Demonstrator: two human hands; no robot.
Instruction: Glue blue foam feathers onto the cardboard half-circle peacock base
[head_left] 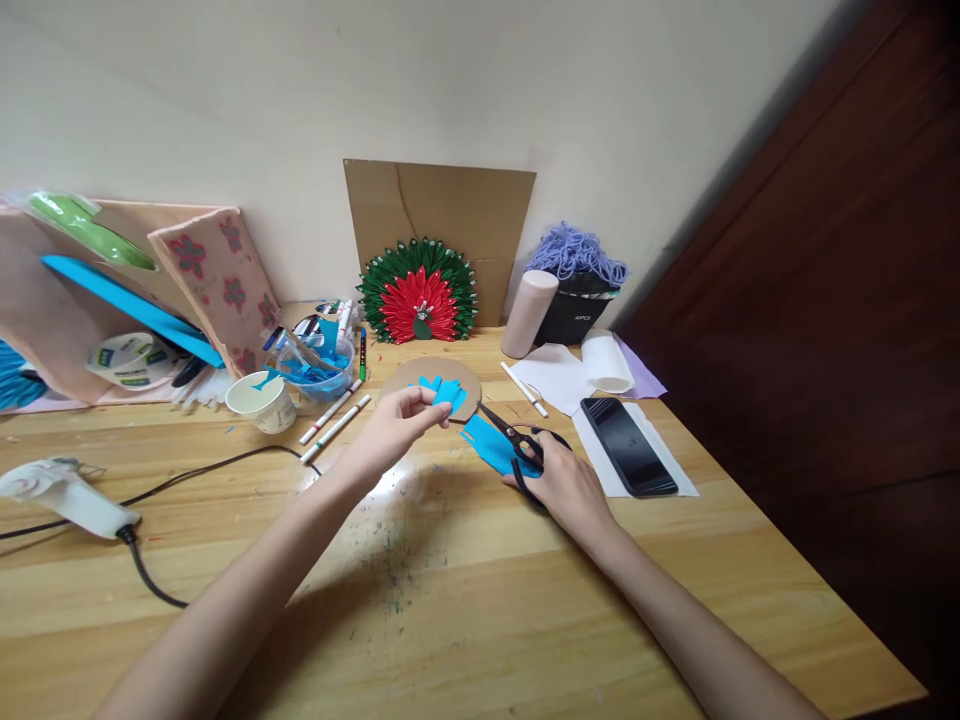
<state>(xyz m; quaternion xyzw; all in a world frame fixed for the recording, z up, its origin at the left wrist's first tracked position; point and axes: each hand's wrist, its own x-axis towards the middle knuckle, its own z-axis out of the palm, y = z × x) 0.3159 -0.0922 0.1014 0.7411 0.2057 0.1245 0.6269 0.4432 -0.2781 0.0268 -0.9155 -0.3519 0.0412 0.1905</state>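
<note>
Between thumb and fingers, my left hand (pixel 401 425) pinches a small cut piece of blue paper (pixel 450 397) above a round cardboard disc (pixel 469 378). More blue bits show just behind it, partly hidden by the fingers. My right hand (pixel 566 480) is wrapped round black-handled scissors (pixel 510 430), whose blades point up and left toward the held piece. Under the scissors lies a larger strip of blue paper (pixel 487 446), its right end covered by the right hand. Whether the fingers touch that strip I cannot tell.
A glue gun (pixel 67 497) with a black cord lies left. A paper cup (pixel 262 402), a tub of blue scraps (pixel 319 368) and markers (pixel 336 428) stand or lie nearby. A red-green peacock craft (pixel 418 295) leans behind. A phone (pixel 628 447) and pink bottle (pixel 529 315) are right.
</note>
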